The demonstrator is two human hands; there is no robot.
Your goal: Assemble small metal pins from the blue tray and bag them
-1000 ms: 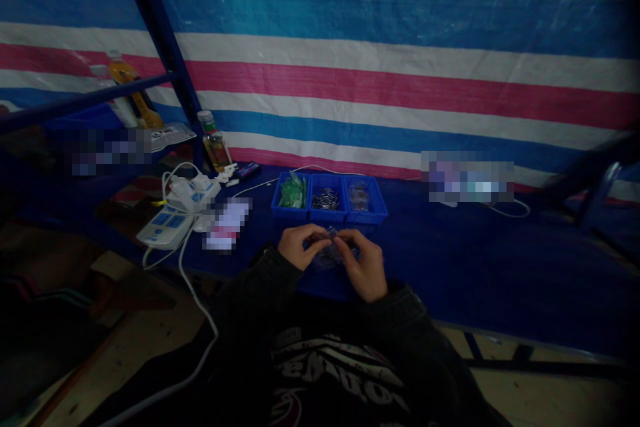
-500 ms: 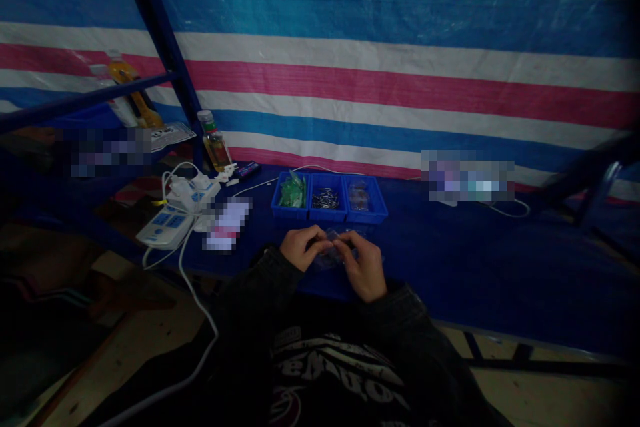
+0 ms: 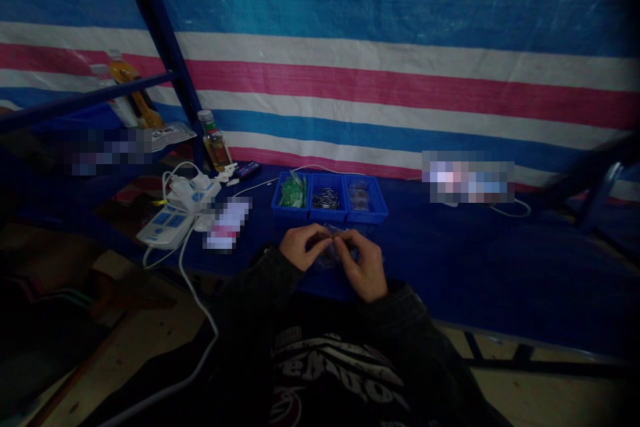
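My left hand (image 3: 301,248) and my right hand (image 3: 366,267) meet above the near edge of the blue table. Thumbs and fingertips of both are pinched together on a small clear plastic bag (image 3: 326,258). More thin clear plastic lies under and around the fingers; whether it is one bag or several I cannot tell. Just beyond the hands stand three joined blue bins. The left bin (image 3: 290,213) holds green packets (image 3: 294,192), the middle one small metal pieces (image 3: 326,199), perhaps screws or nails, and the right one small clear pieces (image 3: 359,197).
To the left lie a white power strip (image 3: 165,227) with plugs and cables, and a blurred-out phone (image 3: 227,223). A bottle (image 3: 216,143) leans by the blue frame post (image 3: 183,87). At the back right sits a blurred-out object (image 3: 467,177) with a cable. Striped sheeting (image 3: 375,87) hangs behind.
My fingertips have shifted slightly on the clear plastic, the two hands drawing a little closer together. The bins and other things on the table stay where they were.
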